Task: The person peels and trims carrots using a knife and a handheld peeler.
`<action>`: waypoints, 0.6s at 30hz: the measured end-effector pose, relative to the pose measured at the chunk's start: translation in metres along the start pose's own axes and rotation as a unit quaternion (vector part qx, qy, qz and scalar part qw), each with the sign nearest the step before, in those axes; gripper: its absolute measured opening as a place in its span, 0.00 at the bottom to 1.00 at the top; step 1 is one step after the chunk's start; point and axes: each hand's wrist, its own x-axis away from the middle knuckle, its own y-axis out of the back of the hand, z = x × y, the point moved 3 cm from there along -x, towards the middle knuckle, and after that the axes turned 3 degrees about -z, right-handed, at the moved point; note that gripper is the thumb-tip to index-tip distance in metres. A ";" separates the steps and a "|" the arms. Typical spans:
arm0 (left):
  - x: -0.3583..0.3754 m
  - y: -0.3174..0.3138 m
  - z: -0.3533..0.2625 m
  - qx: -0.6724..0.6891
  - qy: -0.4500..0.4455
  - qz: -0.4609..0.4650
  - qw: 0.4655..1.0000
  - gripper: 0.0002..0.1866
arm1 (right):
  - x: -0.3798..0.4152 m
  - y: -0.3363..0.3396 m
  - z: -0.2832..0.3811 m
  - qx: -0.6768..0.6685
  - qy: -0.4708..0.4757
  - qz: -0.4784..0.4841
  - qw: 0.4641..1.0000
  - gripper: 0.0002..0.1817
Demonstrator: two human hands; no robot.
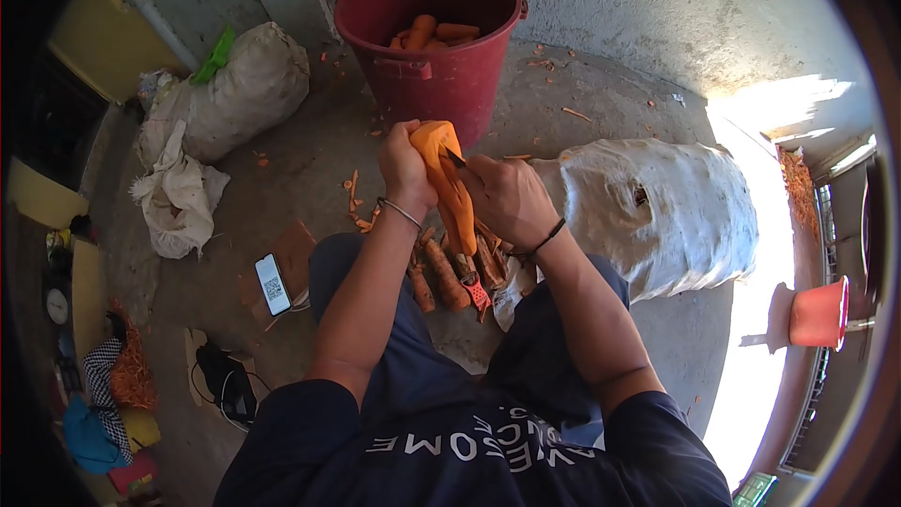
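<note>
A large, thick peeled carrot, split toward its lower end, is gripped along its left side by my left hand. My right hand is closed around a small knife, whose dark part meets the carrot's right side; most of the knife is hidden by my fingers. Below both hands, between my knees, lie several unpeeled carrots with soil on them. A red peeler rests beside these carrots. Just beyond my hands stands a dark red bucket with peeled carrots inside.
A full white sack lies at my right, another sack at the back left. A crumpled sack sits nearer. On the floor at left is a phone on cardboard. Orange peels litter the floor. A small red bucket is far right.
</note>
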 end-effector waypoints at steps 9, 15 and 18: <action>-0.004 0.001 -0.005 -0.037 0.005 0.056 0.998 0.15 | 0.001 0.009 0.007 0.022 -0.003 0.015 1.000 0.13; -0.002 -0.002 -0.004 -0.105 -0.054 0.067 0.991 0.16 | 0.000 0.015 0.001 0.042 0.008 0.013 0.999 0.13; 0.001 -0.006 -0.003 -0.101 -0.028 0.053 0.993 0.15 | -0.002 0.019 -0.006 0.029 0.027 0.011 0.999 0.13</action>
